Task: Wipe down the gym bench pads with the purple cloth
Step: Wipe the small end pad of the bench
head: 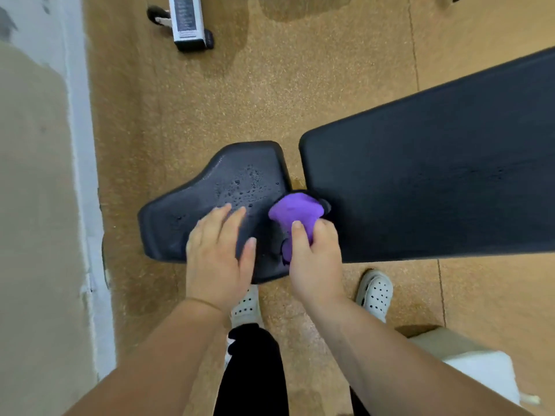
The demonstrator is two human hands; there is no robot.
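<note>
The long back pad (435,187) looks matte; whether it is already wiped I cannot tell. The smaller seat pad (192,205) is unfinished, I judge. My left hand (217,253) lies spread flat on it; my right hand (315,259) grips the bunched purple cloth (295,213) at the gap between the pads, beside unwiped water droplets (246,184).

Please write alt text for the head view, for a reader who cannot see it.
The right hand grips a bunched purple cloth at the gap between a wet black seat pad and the long back pad, while the left hand rests flat on the seat pad.
</note>
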